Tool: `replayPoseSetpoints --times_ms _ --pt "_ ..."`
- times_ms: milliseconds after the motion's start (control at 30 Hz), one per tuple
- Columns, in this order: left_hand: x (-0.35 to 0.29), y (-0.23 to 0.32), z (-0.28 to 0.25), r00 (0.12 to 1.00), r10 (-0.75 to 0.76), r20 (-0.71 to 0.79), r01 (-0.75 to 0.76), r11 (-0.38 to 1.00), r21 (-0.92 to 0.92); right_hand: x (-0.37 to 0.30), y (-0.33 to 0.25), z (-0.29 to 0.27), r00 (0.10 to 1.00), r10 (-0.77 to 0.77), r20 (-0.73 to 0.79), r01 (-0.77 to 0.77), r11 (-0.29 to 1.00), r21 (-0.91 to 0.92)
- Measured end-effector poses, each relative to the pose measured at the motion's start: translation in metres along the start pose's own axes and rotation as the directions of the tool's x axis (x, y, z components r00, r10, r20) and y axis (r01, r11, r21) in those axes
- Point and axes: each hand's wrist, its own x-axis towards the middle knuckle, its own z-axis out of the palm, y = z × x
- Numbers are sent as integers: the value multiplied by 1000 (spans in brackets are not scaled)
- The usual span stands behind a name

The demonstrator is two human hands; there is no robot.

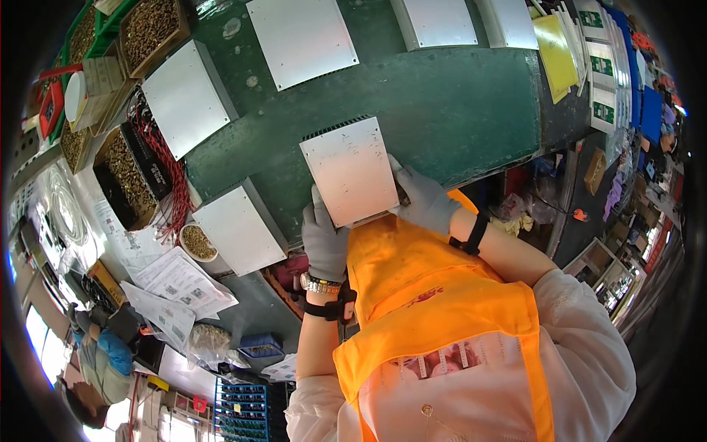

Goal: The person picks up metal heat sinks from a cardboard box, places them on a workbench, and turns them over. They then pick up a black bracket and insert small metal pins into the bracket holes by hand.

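A silver metal box (352, 173) with a dark slotted far edge and small screws at its corners is held at the near edge of the green work surface. My left hand (325, 239), in a grey glove, is closed on its near left corner. On the box's right side my right hand (426, 197), also grey-gloved, grips the lower edge. The fingertips under the box are hidden. Another silver box (239, 228) lies just left of my left hand, and a similar box (189, 99) rests farther off to the left.
More silver boxes (302, 37) stand along the far side. At the left are a black bin of small brass-coloured parts (121, 173), red wires (168, 155), a round tub (199, 241) and paper sheets (184, 283). A yellow sheet (554, 59) lies far right. Someone (96, 368) is at lower left.
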Motion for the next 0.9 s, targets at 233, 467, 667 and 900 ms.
replayPoseSetpoints --times_ms 233,467,667,900 --pt "-2 -1 0 1000 3 -3 -3 1000 -13 7 -4 -6 995 62 76 -59 998 -32" --pt "-4 -2 1 1000 16 -6 -17 1000 -11 7 -11 -8 990 94 101 -86 993 -80" --pt "-2 1 1 1000 21 -22 -21 1000 5 7 -10 -11 995 67 76 -63 997 -46" --pt "-6 -4 4 1000 9 -10 -9 1000 18 7 -16 -18 990 77 118 -74 997 -32"
